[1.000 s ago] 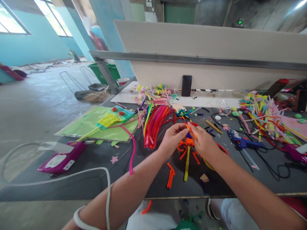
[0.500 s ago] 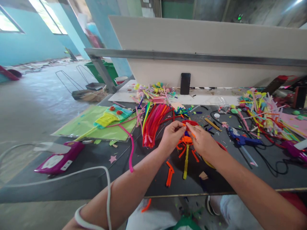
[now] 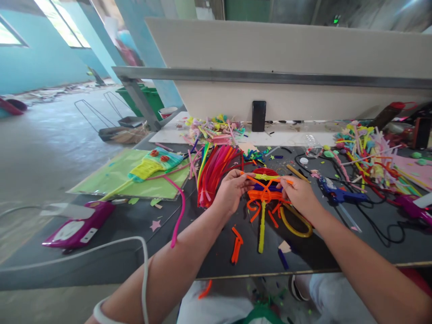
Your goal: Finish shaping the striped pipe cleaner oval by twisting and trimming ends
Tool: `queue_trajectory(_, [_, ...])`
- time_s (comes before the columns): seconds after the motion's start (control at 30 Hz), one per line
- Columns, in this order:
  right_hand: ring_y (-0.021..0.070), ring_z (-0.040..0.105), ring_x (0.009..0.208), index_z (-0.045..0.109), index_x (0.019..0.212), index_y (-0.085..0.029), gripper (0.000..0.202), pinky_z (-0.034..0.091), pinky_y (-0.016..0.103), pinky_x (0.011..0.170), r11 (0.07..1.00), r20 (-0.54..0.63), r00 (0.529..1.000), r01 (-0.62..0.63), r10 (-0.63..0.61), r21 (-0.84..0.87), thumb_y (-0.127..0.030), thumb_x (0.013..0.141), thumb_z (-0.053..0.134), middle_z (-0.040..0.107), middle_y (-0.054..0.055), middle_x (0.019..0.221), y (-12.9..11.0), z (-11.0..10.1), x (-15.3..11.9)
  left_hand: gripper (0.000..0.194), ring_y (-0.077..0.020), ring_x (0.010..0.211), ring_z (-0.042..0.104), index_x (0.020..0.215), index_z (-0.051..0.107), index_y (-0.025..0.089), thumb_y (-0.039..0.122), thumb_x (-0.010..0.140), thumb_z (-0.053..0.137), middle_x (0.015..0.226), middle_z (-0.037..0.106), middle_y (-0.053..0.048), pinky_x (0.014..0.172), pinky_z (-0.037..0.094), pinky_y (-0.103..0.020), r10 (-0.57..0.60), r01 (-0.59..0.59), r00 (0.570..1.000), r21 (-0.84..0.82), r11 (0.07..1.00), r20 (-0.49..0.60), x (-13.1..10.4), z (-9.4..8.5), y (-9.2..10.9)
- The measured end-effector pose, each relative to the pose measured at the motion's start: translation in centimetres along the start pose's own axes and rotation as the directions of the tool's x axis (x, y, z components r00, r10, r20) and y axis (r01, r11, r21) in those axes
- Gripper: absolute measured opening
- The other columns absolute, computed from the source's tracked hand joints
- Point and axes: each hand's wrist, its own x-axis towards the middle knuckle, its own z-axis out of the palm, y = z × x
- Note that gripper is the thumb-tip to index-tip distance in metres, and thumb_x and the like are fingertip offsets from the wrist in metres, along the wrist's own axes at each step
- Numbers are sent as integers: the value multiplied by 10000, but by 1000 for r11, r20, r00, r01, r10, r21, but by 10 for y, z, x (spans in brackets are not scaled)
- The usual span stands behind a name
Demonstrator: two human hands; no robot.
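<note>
Hands had spread vs the last frame: fingertips were nearly together, now the left hand (image 3: 232, 191) and right hand (image 3: 297, 193) stood apart, with orange pipe cleaner (image 3: 250, 178) between them. Grip: both clenched, thumb and fingers pinching orange strand at either side. Pipe-cleaner figure (image 3: 265, 194) sat on the worktop (image 3: 216, 267) just below and between the hands; orange band, blue strip and red round top now in clearer view. Yellow loop (image 3: 297, 227) by right wrist and blue piece (image 3: 283, 259) near front edge also showed more. Containers: clear plastic container (image 3: 313, 147) lay beyond the right hand, contents unreadable; green bin (image 3: 151, 100) stood off the worktop, contents not visible either. Orientation: figure's long axis ran front to back, yellow stem (image 3: 262, 227) pointing at the wearer, red top away; held strand ran left-right across it.
</note>
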Motion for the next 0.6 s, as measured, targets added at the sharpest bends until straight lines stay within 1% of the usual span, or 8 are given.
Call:
queue_trajectory(0.03, [146, 555, 494, 642, 782, -175, 305, 428, 269, 513, 996, 17, 998, -61, 60, 67, -349, 869, 407, 596, 9, 531, 3, 0, -1, 98, -152, 726, 635, 761, 487, 155, 176, 765, 583, 854, 648, -60, 682, 506, -300, -23, 23, 1000, -48, 999, 5, 0, -2, -1])
queue_trajectory(0.1, [127, 538, 470, 638, 834, -172, 276, 387, 239, 434, 952, 32, 987, -163, 160, 259, -371, 849, 447, 618, 11, 591, 10, -1, -2, 89, -179, 777, 647, 755, 472, 155, 146, 778, 557, 842, 650, -73, 736, 510, -347, -63, 64, 998, -127, 990, 15, 1, -5, -2])
queue_trajectory(0.2, [130, 600, 571, 640, 913, -171, 250, 369, 194, 385, 788, 73, 961, -260, 265, 558, -373, 788, 560, 661, 38, 756, 22, 0, -3, 79, -204, 826, 653, 759, 462, 159, 126, 801, 520, 802, 632, -65, 769, 509, -384, -106, 110, 994, -188, 976, 28, 2, -8, -4])
queue_trajectory(0.27, [152, 644, 698, 647, 924, -176, 248, 416, 173, 408, 668, 123, 949, -292, 290, 684, -357, 756, 626, 676, 51, 817, 27, 1, -4, 80, -205, 825, 656, 762, 457, 163, 125, 811, 508, 759, 603, -41, 772, 510, -392, -114, 117, 993, -200, 973, 26, 1, -8, -6])
queue_trajectory(0.33, [166, 656, 812, 649, 908, -185, 216, 489, 174, 474, 552, 167, 947, -297, 274, 779, -336, 753, 654, 689, 58, 875, 29, 2, -5, 79, -193, 799, 656, 771, 453, 170, 136, 819, 506, 720, 567, -14, 767, 514, -389, -103, 104, 995, -203, 974, 16, 1, -8, -8])
queue_trajectory(0.43, [169, 653, 904, 631, 872, -194, 137, 551, 196, 572, 349, 230, 953, -287, 196, 892, -303, 790, 633, 689, 56, 953, 26, 4, -6, 76, -158, 723, 641, 790, 445, 183, 166, 828, 509, 695, 526, 14, 748, 520, -378, -76, 79, 997, -203, 976, 20, 1, -7, -13])
queue_trajectory(0.53, [159, 659, 893, 600, 853, -206, 93, 567, 217, 623, 174, 285, 947, -308, 148, 935, -295, 828, 593, 691, 42, 941, 22, 5, -6, 88, -110, 633, 589, 800, 432, 195, 189, 829, 515, 694, 504, 30, 724, 524, -357, -60, 64, 998, -197, 978, 27, 1, -6, -16])
queue_trajectory(0.6, [138, 665, 805, 583, 864, -219, 85, 570, 243, 646, 127, 294, 947, -309, 126, 942, -302, 843, 576, 689, 18, 865, 19, 6, -5, 104, -87, 599, 550, 803, 425, 201, 204, 824, 528, 697, 495, 37, 709, 524, -337, -57, 60, 998, -190, 980, 21, 1, -5, -17])
